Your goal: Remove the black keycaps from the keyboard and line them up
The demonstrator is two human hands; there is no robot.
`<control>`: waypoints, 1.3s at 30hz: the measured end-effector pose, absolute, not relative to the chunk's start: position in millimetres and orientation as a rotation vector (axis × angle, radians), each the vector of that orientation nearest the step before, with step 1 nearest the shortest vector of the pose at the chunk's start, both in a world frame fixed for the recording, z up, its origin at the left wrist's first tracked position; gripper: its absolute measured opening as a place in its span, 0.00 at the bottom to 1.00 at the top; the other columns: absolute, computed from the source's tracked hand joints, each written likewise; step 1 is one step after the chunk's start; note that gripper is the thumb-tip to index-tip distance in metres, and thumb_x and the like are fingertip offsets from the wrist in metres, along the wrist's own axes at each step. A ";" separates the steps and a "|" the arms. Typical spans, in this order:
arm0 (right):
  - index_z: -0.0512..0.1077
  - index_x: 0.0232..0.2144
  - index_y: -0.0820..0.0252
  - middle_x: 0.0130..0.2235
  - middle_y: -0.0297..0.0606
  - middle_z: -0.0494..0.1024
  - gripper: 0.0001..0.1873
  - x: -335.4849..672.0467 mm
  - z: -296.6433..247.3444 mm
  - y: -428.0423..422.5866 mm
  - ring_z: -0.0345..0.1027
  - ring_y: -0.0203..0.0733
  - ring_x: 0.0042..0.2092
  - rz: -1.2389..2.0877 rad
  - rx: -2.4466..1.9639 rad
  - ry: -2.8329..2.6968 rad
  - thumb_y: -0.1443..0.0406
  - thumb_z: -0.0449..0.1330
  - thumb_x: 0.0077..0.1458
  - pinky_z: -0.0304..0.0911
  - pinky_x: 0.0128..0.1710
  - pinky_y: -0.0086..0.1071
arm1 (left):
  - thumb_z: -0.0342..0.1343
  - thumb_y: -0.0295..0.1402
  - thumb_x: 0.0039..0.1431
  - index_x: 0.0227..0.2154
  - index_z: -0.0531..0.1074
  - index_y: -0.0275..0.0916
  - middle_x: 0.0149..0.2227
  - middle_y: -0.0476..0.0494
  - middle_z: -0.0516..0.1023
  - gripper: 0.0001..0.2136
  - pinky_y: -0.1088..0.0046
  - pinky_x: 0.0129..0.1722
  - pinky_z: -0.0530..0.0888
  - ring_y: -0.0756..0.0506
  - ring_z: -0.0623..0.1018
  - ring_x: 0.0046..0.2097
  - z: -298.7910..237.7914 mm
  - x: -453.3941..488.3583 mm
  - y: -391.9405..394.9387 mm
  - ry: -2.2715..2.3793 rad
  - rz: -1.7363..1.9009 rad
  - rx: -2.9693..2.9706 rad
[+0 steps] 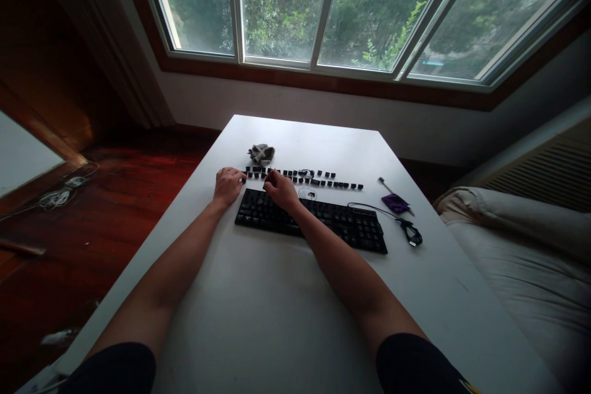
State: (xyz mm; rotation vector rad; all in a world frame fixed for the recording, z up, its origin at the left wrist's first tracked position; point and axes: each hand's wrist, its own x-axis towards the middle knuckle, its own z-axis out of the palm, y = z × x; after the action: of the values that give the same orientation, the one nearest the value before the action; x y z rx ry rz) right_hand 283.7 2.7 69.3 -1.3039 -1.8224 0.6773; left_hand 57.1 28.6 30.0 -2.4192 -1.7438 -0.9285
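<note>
A black keyboard (pixel 323 221) lies on a white table (pixel 277 308). Behind it runs a row of loose black keycaps (pixel 318 180). My left hand (pixel 227 186) rests at the left end of that row, fingers curled with the tips at the first keycaps. My right hand (pixel 279 189) hovers over the keyboard's upper left part, fingers pinched together at a keycap in the row; what they hold is too small to make out.
A grey crumpled cloth (pixel 261 152) lies behind the keycaps. A small round ring (pixel 307 193), a purple item with a thin tool (pixel 395 201) and a coiled black cable (pixel 410 233) sit to the right. A cushion (pixel 521 240) flanks the table; wooden floor lies left.
</note>
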 end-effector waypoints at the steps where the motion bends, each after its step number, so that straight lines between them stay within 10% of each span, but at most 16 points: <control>1: 0.72 0.34 0.54 0.28 0.32 0.77 0.05 283.9 68.1 3.9 0.69 0.41 0.31 0.685 -1.315 -1.829 0.64 0.58 0.53 0.62 0.34 0.31 | 0.54 0.26 0.61 0.42 0.80 0.45 0.47 0.40 0.79 0.13 0.51 0.61 0.60 0.35 0.68 0.57 30.5 57.6 28.0 -1.746 -0.935 -2.421; 18: 0.73 0.40 0.57 0.33 0.34 0.78 0.09 295.4 103.4 -15.4 0.67 0.38 0.31 0.536 -0.934 -2.465 0.67 0.60 0.54 0.54 0.33 0.29 | 0.56 0.27 0.54 0.35 0.77 0.40 0.36 0.47 0.78 0.07 0.70 0.40 0.71 0.46 0.75 0.38 77.7 62.8 8.9 -1.309 -0.636 -3.216; 29: 0.62 0.39 0.54 0.26 0.29 0.77 0.08 296.5 59.7 18.8 0.77 0.43 0.28 1.440 -1.119 -1.631 0.66 0.57 0.55 0.71 0.28 0.34 | 0.58 0.37 0.59 0.39 0.80 0.43 0.38 0.44 0.80 0.09 0.70 0.39 0.71 0.44 0.77 0.38 79.4 78.3 1.3 -1.372 -0.568 -3.271; 39: 0.69 0.39 0.56 0.30 0.31 0.79 0.07 301.5 77.9 10.2 0.73 0.38 0.32 0.926 -1.021 -1.981 0.63 0.59 0.57 0.67 0.37 0.31 | 0.49 0.35 0.67 0.43 0.77 0.41 0.43 0.42 0.81 0.12 0.65 0.46 0.73 0.41 0.78 0.44 67.2 86.0 3.9 -1.462 -0.742 -3.163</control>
State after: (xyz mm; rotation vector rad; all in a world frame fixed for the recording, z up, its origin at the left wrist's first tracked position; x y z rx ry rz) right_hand 301.5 10.2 77.9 -1.0208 -1.9810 0.9256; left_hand 86.0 3.9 67.2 -3.1631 -1.4620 -0.7420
